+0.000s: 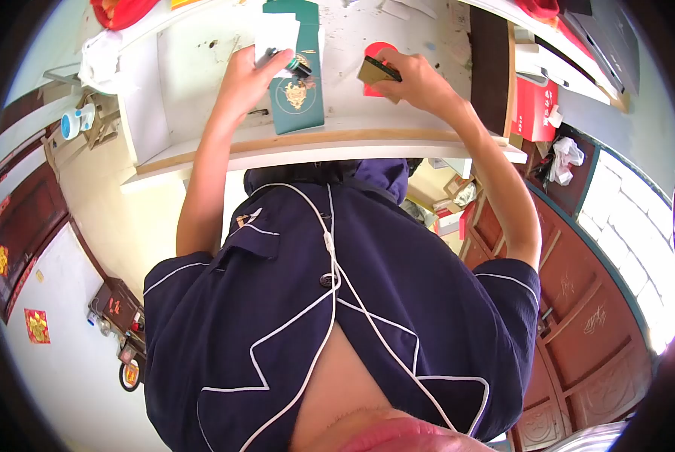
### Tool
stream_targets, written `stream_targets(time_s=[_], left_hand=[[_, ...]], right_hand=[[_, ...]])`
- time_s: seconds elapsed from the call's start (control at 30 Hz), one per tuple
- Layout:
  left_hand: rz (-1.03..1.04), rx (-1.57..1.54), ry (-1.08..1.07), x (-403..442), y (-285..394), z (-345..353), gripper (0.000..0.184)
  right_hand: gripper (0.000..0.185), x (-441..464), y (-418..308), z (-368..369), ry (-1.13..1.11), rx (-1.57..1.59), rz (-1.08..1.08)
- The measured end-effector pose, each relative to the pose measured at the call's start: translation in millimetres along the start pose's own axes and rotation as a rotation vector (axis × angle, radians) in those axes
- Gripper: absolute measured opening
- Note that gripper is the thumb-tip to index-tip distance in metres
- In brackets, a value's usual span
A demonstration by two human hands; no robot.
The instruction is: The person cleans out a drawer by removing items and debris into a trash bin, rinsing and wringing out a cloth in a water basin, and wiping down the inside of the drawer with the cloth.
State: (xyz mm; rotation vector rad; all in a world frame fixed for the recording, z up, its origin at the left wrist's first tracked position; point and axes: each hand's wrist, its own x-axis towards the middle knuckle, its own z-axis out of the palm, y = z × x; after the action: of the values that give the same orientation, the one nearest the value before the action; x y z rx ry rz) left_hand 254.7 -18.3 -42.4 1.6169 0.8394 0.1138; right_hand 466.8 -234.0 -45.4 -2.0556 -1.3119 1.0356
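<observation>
Lying in open drawer [202,64]: dk green booklet [312,38], gold crest nr end, long axis fore-aft. L hand [248,81] grasps white paper [279,34]; R hand [420,83] grips flat gold-black item [370,73].

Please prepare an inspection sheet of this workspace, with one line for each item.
Surface: open white drawer, dark marks on its floor.
Job's things: green folder with gold emblem, partly covered by white paper; small dark item, unclear; gold-and-black flat item; red rounded item.
Clutter: pale scraps at the far side.
Hands: left hand holds the small dark item; right hand grips the flat item.
Cables: white cord over the navy shirt.
Surroundings: brown panelled door, red box.
</observation>
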Motion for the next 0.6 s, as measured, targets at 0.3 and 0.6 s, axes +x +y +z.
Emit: stream_targets(time_s=[0.3, 0.6], left_hand=[[-0.069, -0.099, -0.078, -4, 9, -7, 0.035], [-0.060, -0.524, -0.077, -35, 25, -11, 0.038]], right_hand=[[0.030, -10, -54, 6, -0.072, 0.699, -0.053], [0.019, -6, -84, -7, 0.158, 0.662, -0.019]])
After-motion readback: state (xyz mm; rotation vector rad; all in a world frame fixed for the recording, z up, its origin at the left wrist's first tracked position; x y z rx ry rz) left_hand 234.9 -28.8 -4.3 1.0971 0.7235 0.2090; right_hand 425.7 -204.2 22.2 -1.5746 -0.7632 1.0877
